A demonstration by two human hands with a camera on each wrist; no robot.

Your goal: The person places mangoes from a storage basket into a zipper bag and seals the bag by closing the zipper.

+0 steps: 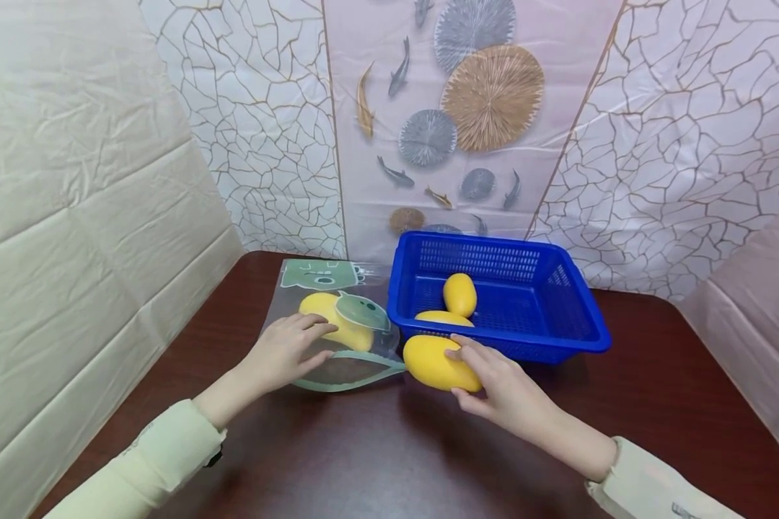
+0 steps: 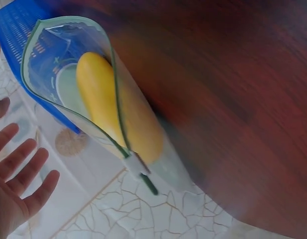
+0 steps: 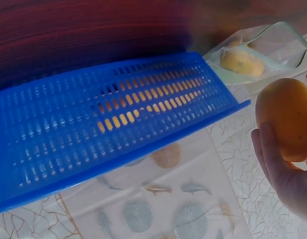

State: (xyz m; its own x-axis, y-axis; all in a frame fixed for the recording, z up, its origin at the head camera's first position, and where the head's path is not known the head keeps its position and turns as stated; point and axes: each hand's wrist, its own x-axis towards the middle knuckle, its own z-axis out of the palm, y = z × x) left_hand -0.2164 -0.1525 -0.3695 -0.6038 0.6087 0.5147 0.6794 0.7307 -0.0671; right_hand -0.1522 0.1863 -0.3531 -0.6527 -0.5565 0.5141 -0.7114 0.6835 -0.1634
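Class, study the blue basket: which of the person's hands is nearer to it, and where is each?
Right. The right hand is just in front of the blue basket, holding a yellow fruit; the left hand is farther off, left of the basket, by the clear bag.

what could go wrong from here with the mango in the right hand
The held mango might slip, since the right hand grips it near one end. The clear bag might shift if bumped, as the left hand appears not to grip it.
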